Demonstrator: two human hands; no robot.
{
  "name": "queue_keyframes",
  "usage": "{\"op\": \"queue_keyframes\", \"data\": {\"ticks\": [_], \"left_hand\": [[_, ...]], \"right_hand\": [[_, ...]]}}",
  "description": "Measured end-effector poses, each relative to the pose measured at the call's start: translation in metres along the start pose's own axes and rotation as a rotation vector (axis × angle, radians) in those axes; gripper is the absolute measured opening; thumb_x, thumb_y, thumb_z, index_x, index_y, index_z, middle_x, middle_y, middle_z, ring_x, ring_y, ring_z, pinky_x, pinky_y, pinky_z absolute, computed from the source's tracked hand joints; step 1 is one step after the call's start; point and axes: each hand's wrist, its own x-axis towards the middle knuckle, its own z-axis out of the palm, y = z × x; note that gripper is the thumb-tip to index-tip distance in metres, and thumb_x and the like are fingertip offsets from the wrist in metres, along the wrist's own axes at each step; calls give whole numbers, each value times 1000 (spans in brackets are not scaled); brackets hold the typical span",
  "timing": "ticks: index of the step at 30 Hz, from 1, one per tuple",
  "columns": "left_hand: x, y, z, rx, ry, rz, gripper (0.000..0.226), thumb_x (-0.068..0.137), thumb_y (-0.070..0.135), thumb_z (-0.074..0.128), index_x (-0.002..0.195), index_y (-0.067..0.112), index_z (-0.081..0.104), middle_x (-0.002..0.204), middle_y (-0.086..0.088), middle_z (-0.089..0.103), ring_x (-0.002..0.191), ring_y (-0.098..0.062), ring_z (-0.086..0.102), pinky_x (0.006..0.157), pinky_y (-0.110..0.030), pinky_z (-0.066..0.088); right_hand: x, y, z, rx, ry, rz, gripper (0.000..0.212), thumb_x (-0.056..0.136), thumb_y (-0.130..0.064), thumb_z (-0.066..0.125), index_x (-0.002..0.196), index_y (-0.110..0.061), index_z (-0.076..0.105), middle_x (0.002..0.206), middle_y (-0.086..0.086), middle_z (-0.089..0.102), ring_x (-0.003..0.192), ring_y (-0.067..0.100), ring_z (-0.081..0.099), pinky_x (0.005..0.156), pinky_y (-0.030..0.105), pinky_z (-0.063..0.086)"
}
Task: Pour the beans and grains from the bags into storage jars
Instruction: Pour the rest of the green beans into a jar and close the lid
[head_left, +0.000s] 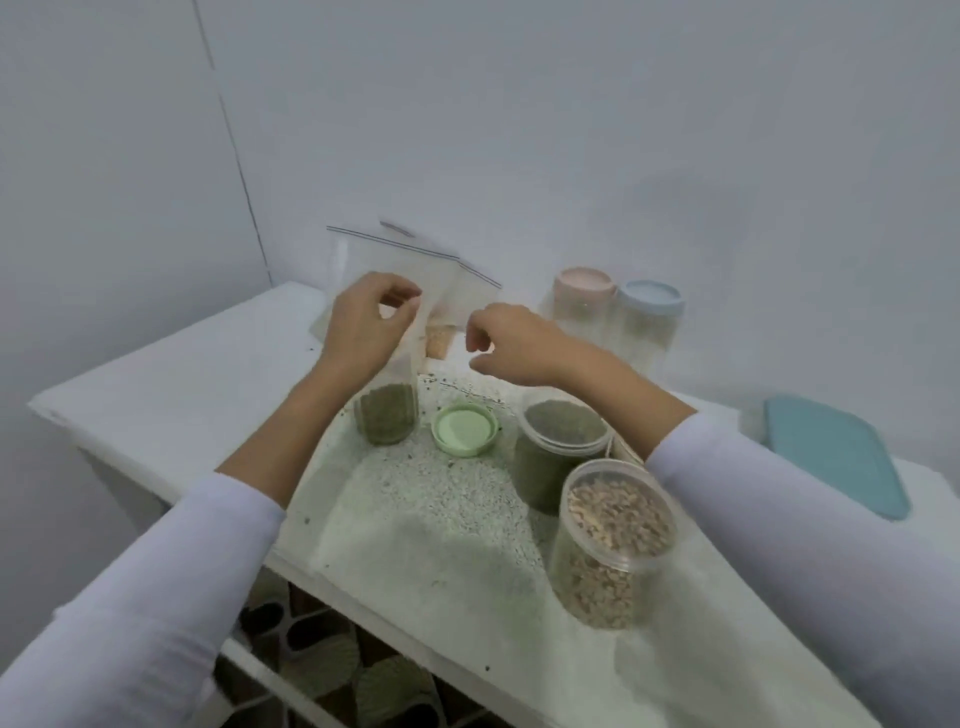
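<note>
Left hand (363, 322) pinches a clear zip bag of green beans (387, 410) on the white desk (171, 395); right hand (511, 340), at 3 o'clock, hovers with fingers loosely curled, holding nothing.

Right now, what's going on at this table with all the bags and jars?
A person is moving dried beans and grains from zip bags into jars. The left hand pinches a clear bag with green beans at its bottom, while the right hand reaches in beside it. Two open jars, one of green beans and one of pale grains, stand nearby beside a loose green lid.
</note>
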Motion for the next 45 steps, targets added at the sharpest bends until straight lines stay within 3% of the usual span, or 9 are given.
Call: {"op": "queue_keyframes", "data": {"ticks": [6, 11, 14, 20, 23, 26, 28, 33, 45], "left_hand": [[39, -79, -19, -91, 17, -234, 16, 93, 10, 56, 104, 3, 65, 109, -10, 65, 92, -12, 54, 82, -16, 39], [51, -123, -8, -303, -157, -346, 24, 94, 17, 58, 113, 5, 62, 111, -5, 62, 99, -15, 57, 89, -29, 45], [50, -136, -1, -595, -267, -467, 27, 97, 18, 49, 115, 4, 63, 113, -12, 66, 104, -22, 62, 89, -32, 49], [49, -139, 9, -857, -235, -553, 30, 99, 15, 40, 104, -2, 64, 80, -6, 71, 73, -16, 69, 66, -22, 55], [49, -143, 9, -854, -246, -531, 31, 100, 18, 39, 91, 10, 67, 76, -3, 72, 78, -21, 68, 78, -32, 54], [47, -144, 10, -831, -237, -512, 38, 101, 31, 39, 83, 15, 68, 70, 2, 73, 74, -20, 68, 85, -36, 52], [46, -141, 9, -808, -255, -497, 48, 100, 43, 34, 83, 16, 68, 69, 3, 72, 70, -16, 69, 78, -29, 53], [46, -146, 3, -938, -418, -440, 77, 82, 67, 32, 115, 5, 63, 104, -17, 70, 97, -29, 68, 83, -36, 55], [47, -158, 0, -973, -454, -438, 47, 91, 44, 37, 110, 10, 64, 103, -10, 69, 95, -20, 65, 76, -28, 54]], "right_hand": [[86, -17, 61, -294, -633, 159, 67, 87, -33, 67, 141, -4, 40, 141, 11, 46, 122, 29, 50, 92, 35, 43], [106, -7, 110, -375, -749, 316, 106, 75, -43, 76, 153, -21, 7, 156, 12, 19, 137, 37, 32, 104, 49, 37], [104, 0, 128, -318, -705, 376, 109, 71, -40, 80, 152, -27, 7, 157, 11, 12, 137, 39, 30, 104, 51, 38], [121, 18, 127, -9, -443, 508, 98, 64, -25, 85, 142, -34, 26, 141, 12, 26, 123, 39, 39, 97, 52, 46], [127, 22, 102, 307, 92, 569, 92, 66, -9, 80, 137, -20, 24, 133, 14, 27, 120, 37, 40, 94, 42, 51], [125, 9, 82, 1067, 669, 501, 84, 72, -8, 78, 130, -17, 19, 132, 13, 34, 119, 29, 47, 92, 36, 51], [122, -10, 86, 1456, 648, 376, 76, 76, -14, 75, 125, -21, 18, 128, 14, 43, 116, 31, 54, 98, 49, 47], [118, -36, 121, 1304, 388, 161, 64, 55, -35, 80, 114, -34, 56, 128, 7, 49, 117, 31, 52, 100, 49, 45], [128, -28, 123, 1355, 312, 126, 40, 39, -16, 82, 74, -25, 66, 127, 1, 59, 118, 28, 53, 96, 43, 46]]}}
